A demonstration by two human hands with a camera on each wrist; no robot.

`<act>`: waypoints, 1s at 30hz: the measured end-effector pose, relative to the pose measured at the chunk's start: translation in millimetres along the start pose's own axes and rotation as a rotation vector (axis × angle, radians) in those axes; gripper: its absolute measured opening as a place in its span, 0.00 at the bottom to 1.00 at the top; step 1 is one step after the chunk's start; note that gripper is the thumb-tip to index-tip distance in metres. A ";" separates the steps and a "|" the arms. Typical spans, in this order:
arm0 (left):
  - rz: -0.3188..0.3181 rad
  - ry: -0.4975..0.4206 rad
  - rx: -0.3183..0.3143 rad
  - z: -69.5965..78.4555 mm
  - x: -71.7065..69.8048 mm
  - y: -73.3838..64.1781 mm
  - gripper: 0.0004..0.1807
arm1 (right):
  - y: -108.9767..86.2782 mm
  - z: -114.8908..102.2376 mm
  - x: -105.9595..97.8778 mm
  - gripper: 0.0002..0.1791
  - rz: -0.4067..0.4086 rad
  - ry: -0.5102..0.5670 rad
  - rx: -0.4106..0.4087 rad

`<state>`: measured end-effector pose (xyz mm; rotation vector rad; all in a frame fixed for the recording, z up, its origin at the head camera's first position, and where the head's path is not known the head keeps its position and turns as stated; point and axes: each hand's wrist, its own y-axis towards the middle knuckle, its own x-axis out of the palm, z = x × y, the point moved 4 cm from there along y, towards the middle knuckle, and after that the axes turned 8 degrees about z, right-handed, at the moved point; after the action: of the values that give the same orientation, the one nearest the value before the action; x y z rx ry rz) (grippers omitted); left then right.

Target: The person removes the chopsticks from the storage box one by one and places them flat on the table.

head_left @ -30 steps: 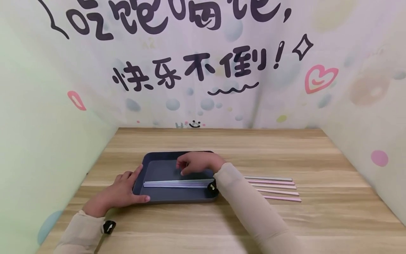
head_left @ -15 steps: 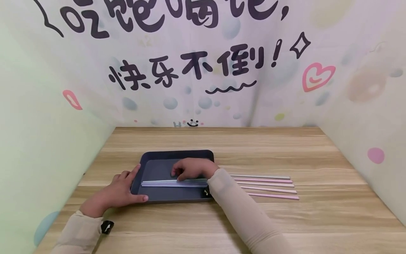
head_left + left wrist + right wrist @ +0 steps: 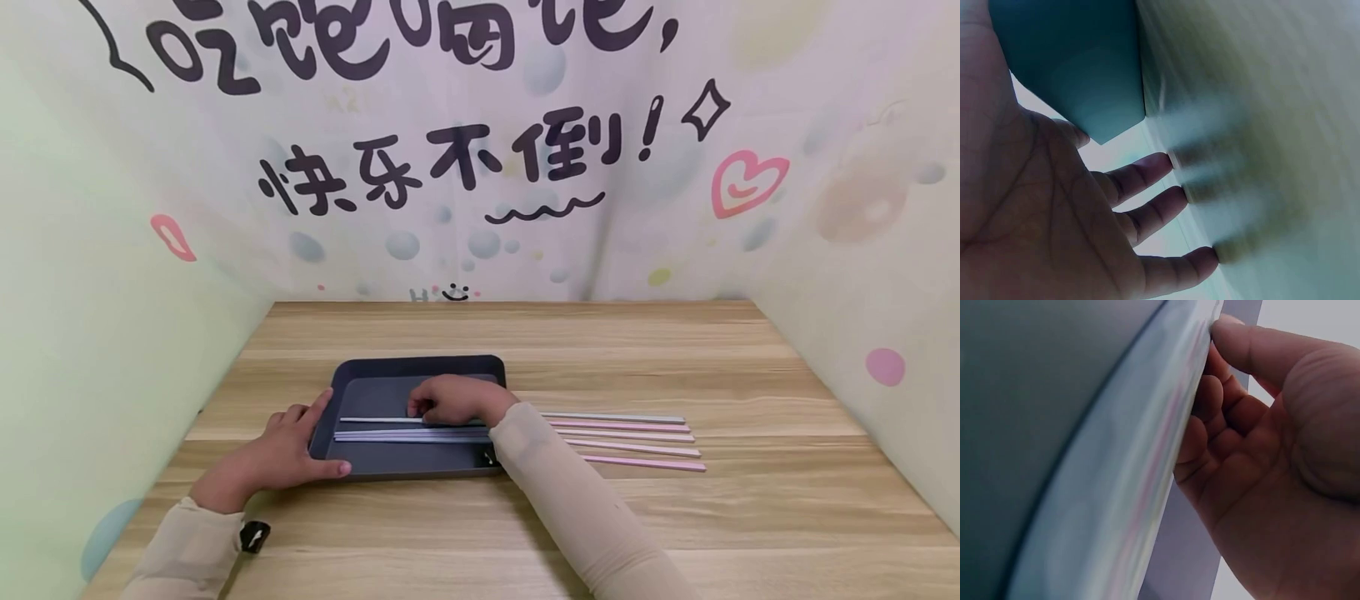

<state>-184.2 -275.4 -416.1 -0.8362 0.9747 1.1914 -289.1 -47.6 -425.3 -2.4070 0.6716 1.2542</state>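
pinching a pale stick with the right hand inside the tray, roughly parallel to its front edge, just beyond the bluish sticks; bracing the tray's left edge with a spread left hand. probably arranging sticks; calls for a gentle, straight release. can't see right ends behind the sleeve.

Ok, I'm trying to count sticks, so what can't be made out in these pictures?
- Head: the right sleeve hides the left ends of the sticks outside the tray, and part of its right side.
- Head: the top edge cuts off the upper wall writing.
- Right wrist: the pale and pink strips are too blurred to count.
- Left wrist: the top edge cuts off the tray.
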 end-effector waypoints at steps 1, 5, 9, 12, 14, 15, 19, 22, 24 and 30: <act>-0.002 -0.002 -0.002 0.4 -0.3 -0.1 0.68 | -0.2 0.0 -0.4 0.08 0.009 0.003 0.005; 0.002 -0.008 -0.002 1.1 -1.6 -0.3 0.68 | -0.2 0.8 -0.9 0.06 0.037 0.023 0.028; -0.002 -0.013 0.003 0.5 -0.4 -1.6 0.67 | -0.5 1.2 1.9 0.06 0.030 0.044 0.041; -0.003 -0.018 0.008 0.7 0.4 -2.7 0.67 | -0.9 1.0 3.1 0.06 0.027 0.032 0.037; 0.002 -0.021 0.010 1.4 -0.1 -3.0 0.67 | -0.6 1.2 2.9 0.06 0.034 0.014 0.030; 0.007 -0.022 0.013 2.0 -0.7 -2.9 0.67 | -0.3 1.4 2.7 0.06 0.039 0.013 0.030; 0.015 -0.023 0.022 2.7 -1.2 -2.5 0.66 | 0.5 3.1 3.0 0.05 0.043 0.015 0.033; 0.017 -0.020 0.029 2.2 -0.9 -2.4 0.66 | 0.5 2.5 2.8 0.06 0.047 0.008 0.033; 0.013 -0.018 0.027 1.8 -0.7 -2.3 0.66 | 0.2 1.3 2.1 0.07 0.053 -0.002 0.030; 0.005 -0.017 0.021 1.1 -1.2 -2.0 0.67 | 0.7 -0.8 0.3 0.08 0.061 -0.003 0.030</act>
<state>-182.1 -275.2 -414.6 -0.8064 0.9746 1.1882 -288.8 -48.6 -425.1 -2.3761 0.7629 1.2625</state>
